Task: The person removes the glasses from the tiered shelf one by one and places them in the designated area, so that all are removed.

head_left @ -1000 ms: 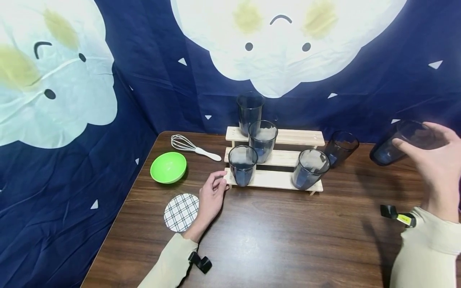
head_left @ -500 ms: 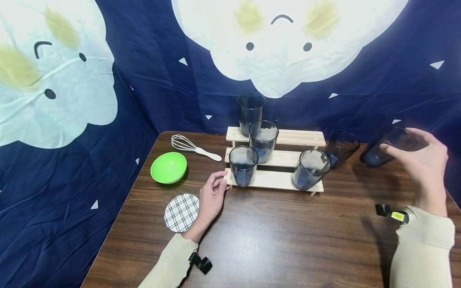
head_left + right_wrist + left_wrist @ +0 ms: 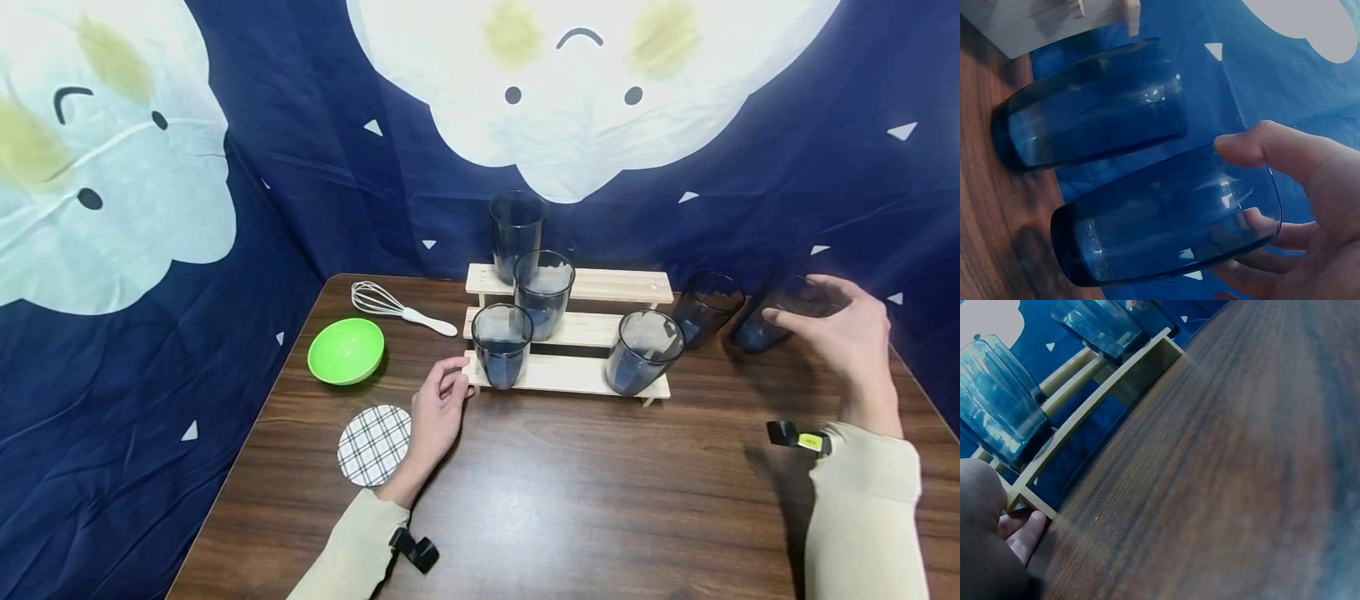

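My right hand grips a dark blue-grey glass near its rim, thumb on one side and fingers on the other. This glass is upright beside another like it; whether its base touches the table I cannot tell. At the left end of a three-step wooden rack, my left hand holds the corner of the lowest step with curled fingers. Glasses stand on the rack: one on the top step, one on the middle step, and two on the lowest, left and right.
Left of the rack lie a white whisk, a green bowl and a round checked mat on the brown wooden table. A dark blue cloth with cloud prints hangs behind and to the left.
My right hand has carried its glass leftward and lower, close to the glass standing right of the rack. The left hand has stayed at the rack's end.
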The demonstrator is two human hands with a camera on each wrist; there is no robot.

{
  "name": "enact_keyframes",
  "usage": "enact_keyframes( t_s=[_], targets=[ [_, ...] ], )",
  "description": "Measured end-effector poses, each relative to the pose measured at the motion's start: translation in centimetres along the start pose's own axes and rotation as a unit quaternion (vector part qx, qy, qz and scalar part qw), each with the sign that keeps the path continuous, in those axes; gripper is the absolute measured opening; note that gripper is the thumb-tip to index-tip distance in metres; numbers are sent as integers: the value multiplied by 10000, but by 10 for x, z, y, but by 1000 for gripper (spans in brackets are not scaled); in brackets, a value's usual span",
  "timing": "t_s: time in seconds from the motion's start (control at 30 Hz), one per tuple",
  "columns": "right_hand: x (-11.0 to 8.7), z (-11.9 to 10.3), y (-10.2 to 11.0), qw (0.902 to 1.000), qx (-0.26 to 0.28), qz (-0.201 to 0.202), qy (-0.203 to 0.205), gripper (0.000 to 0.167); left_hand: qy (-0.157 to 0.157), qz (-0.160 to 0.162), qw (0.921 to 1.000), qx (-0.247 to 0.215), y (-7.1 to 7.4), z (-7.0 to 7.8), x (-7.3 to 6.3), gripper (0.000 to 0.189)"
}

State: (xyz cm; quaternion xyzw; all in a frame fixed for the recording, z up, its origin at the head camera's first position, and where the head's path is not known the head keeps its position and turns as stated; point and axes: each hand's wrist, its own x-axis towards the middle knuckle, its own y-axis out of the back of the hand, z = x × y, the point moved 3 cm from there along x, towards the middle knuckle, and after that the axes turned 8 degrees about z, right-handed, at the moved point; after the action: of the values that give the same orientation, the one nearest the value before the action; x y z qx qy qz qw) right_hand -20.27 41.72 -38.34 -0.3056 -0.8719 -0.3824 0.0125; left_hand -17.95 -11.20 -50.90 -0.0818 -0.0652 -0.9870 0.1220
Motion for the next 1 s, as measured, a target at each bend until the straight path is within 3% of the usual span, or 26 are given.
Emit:
enact_keyframes(
  t_s=[0.27, 1.0],
  targets=[
    [2, 8, -10, 9991, -157, -396, 23, 88, -3, -27, 9999, -134, 0, 2, -1, 24],
    [4, 10, -21, 9976, 193, -656, 44, 90, 17, -28, 9999, -108, 0, 1, -1, 24]
  ],
)
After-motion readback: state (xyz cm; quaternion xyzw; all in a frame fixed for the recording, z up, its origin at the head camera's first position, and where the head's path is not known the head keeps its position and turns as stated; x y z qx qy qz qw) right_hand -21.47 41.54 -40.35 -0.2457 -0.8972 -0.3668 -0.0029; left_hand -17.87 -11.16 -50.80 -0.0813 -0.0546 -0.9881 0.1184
